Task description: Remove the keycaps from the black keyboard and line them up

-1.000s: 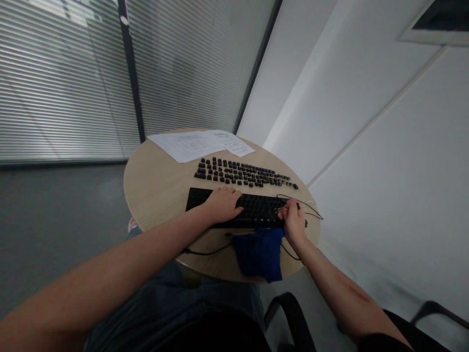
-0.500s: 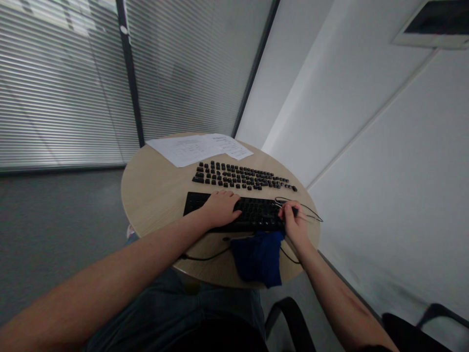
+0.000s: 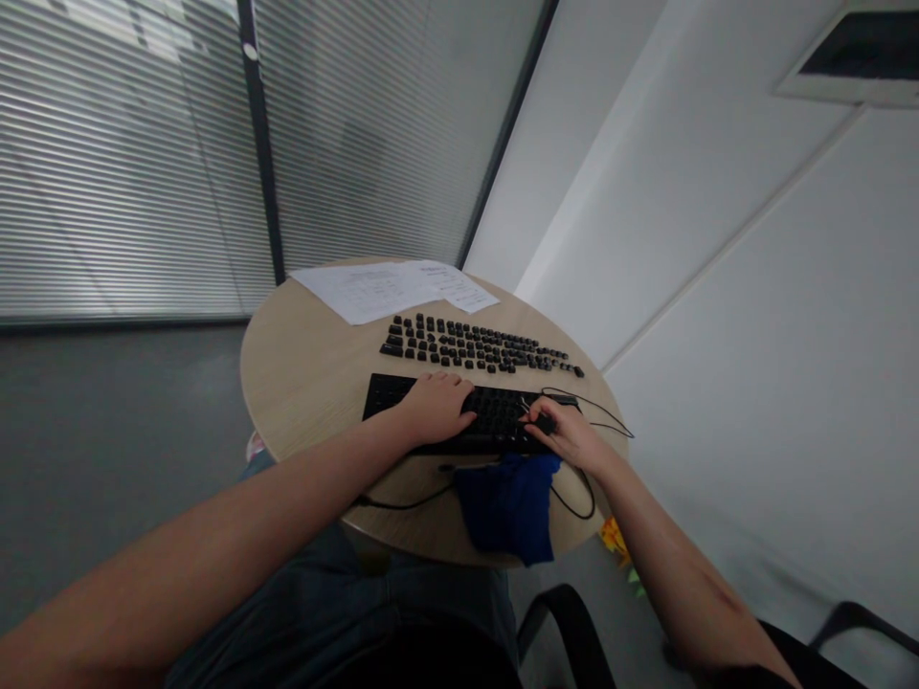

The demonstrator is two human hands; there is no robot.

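Observation:
A black keyboard (image 3: pixel 495 413) lies near the front of the round table, many of its key positions looking bare. My left hand (image 3: pixel 437 407) rests flat across its left half, fingers stretched out and thumb apart. Over the right part of the keyboard, my right hand (image 3: pixel 564 428) is closed on a small keycap puller (image 3: pixel 544 424) with a dark handle. Its thin metal wires point left, down at the keys; whether they touch a key is too small to tell. Behind the keyboard, loose black keycaps (image 3: pixel 459 342) are laid out in rows.
Printed sheets (image 3: pixel 388 287) lie at the far edge of the round table (image 3: pixel 302 373). A blue cloth (image 3: pixel 506 502) hangs over the front edge. A black cable (image 3: pixel 413 504) runs beside it. An armrest (image 3: pixel 567 622) is below, and a white wall (image 3: pixel 753 335) stands at the right.
My right hand has moved left along the keyboard with the keycap puller, its wires now lower over the keys. My left hand has stayed in place on the keyboard.

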